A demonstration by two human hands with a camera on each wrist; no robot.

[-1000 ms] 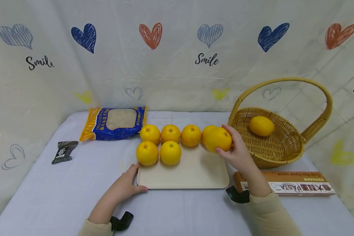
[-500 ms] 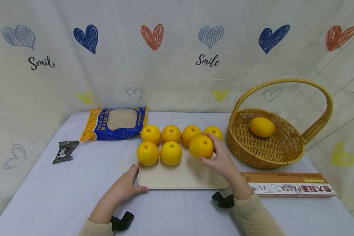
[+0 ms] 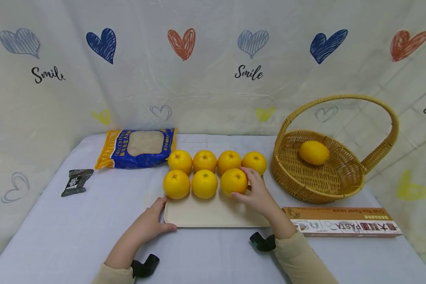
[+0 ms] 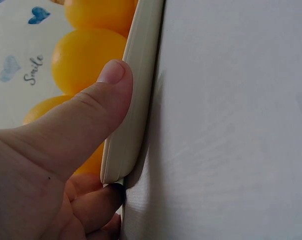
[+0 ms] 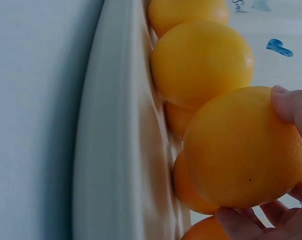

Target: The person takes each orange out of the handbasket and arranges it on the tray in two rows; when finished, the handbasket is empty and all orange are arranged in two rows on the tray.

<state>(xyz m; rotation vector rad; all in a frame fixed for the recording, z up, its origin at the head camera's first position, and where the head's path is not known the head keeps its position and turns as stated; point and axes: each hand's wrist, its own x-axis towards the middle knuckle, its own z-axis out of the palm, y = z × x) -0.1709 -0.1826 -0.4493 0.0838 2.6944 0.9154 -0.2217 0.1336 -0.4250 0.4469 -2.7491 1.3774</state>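
My right hand (image 3: 257,196) grips an orange (image 3: 234,182) from its right side, thumb in front and fingers behind. In the right wrist view this orange (image 5: 245,147) sits close over the tray, beside another orange (image 5: 203,65). The cream tray (image 3: 213,215) bears a back row of several oranges and a front row at whose right end the held one is. My left hand (image 3: 145,225) holds the tray's front left corner. In the left wrist view its thumb (image 4: 103,97) presses the tray's front wall (image 4: 141,90), with the other fingers bent round the side.
Right of the tray stands a wicker basket (image 3: 319,179) with a tall handle and one orange (image 3: 314,152) inside. A pasta box (image 3: 344,221) lies before it. Back left are a blue and yellow pasta bag (image 3: 138,148) and a small black packet (image 3: 77,182).
My right hand has carried the orange leftward and down, from over the tray's back right to the front row's right end. The left hand stays at the tray corner.
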